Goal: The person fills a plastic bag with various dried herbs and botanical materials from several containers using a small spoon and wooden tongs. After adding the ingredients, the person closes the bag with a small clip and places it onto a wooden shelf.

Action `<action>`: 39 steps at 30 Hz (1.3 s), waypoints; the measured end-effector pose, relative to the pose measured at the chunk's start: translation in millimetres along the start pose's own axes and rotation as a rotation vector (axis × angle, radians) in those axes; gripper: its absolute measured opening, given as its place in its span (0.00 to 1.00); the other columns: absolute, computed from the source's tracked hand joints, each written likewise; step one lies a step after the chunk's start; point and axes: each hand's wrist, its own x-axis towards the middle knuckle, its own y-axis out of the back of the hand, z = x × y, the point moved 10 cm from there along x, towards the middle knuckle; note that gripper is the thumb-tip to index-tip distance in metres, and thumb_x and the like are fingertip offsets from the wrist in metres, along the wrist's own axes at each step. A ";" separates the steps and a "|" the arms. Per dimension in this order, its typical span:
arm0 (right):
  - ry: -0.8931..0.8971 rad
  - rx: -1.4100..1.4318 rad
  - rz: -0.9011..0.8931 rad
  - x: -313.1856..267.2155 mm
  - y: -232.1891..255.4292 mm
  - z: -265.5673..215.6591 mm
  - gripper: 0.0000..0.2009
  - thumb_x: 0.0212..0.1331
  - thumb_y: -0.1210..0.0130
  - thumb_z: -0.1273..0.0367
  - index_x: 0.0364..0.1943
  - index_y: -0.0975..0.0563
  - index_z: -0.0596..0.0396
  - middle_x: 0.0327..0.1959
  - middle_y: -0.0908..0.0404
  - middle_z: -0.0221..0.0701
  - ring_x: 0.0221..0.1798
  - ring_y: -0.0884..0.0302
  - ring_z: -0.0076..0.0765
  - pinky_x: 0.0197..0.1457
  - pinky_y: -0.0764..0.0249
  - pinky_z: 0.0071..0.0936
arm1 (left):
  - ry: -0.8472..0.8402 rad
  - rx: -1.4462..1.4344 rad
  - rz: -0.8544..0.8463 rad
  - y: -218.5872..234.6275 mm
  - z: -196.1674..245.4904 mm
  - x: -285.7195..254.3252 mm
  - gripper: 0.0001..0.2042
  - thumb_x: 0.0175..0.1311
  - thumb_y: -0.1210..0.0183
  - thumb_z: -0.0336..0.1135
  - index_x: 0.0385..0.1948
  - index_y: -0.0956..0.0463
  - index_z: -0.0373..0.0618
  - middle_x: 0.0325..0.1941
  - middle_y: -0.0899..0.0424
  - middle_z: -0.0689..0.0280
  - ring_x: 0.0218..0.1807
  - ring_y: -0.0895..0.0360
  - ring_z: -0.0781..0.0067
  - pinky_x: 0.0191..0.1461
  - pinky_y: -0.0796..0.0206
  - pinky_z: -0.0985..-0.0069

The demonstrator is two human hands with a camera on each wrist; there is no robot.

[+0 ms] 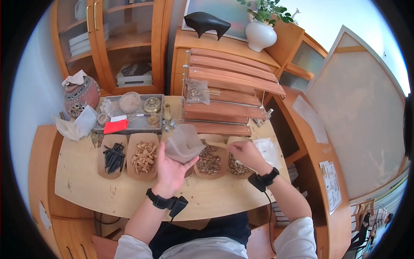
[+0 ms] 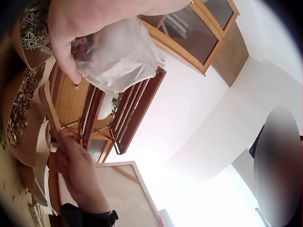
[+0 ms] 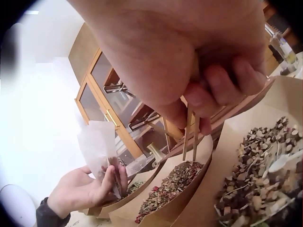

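My left hand holds a translucent pouch from below, with fingers and thumb around it. Dark reddish bits show inside the pouch in the left wrist view. My right hand grips wooden tongs; in the right wrist view the fingers curl round the tongs, whose slightly parted tips point down at a paper tray of mixed reddish herbs. That tray lies between my hands in the head view. Whether the tips touch the herbs, I cannot tell.
Paper trays hold black pieces, tan chips and chopped stems. Behind them are a grey tray of small vessels, a red packet and a slatted wooden rack. White sheets lie at the right.
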 end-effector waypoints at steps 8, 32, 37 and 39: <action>0.115 -0.261 -0.097 -7.2 -1.7 -43.4 0.14 0.62 0.41 0.58 0.43 0.14 0.51 0.34 0.14 0.42 0.37 0.16 0.52 0.43 0.21 0.39 | 0.008 -0.008 -0.011 2.5 -1.4 1.6 0.32 0.75 0.59 0.61 0.72 0.44 0.49 0.71 0.35 0.56 0.71 0.35 0.48 0.70 0.36 0.47; 0.214 -0.354 0.036 -26.1 -32.0 -41.9 0.10 0.63 0.43 0.60 0.36 0.15 0.49 0.27 0.16 0.40 0.30 0.17 0.50 0.34 0.21 0.43 | 0.004 0.016 0.000 -0.7 -1.0 0.8 0.32 0.75 0.59 0.61 0.71 0.43 0.48 0.70 0.34 0.57 0.69 0.32 0.51 0.67 0.32 0.50; 0.284 -0.295 0.164 -31.7 -20.3 -47.6 0.10 0.63 0.43 0.61 0.28 0.18 0.50 0.22 0.18 0.37 0.27 0.18 0.48 0.31 0.22 0.42 | 0.013 0.006 -0.003 -0.7 -1.4 0.2 0.32 0.75 0.58 0.61 0.71 0.43 0.49 0.70 0.34 0.57 0.70 0.34 0.50 0.68 0.34 0.49; 0.263 -0.252 0.182 -33.1 -7.9 -46.4 0.09 0.62 0.43 0.62 0.29 0.17 0.49 0.23 0.18 0.38 0.27 0.18 0.49 0.31 0.23 0.42 | 0.015 0.002 -0.009 -0.7 -1.2 0.4 0.32 0.75 0.58 0.60 0.72 0.44 0.49 0.70 0.34 0.57 0.71 0.35 0.50 0.69 0.34 0.48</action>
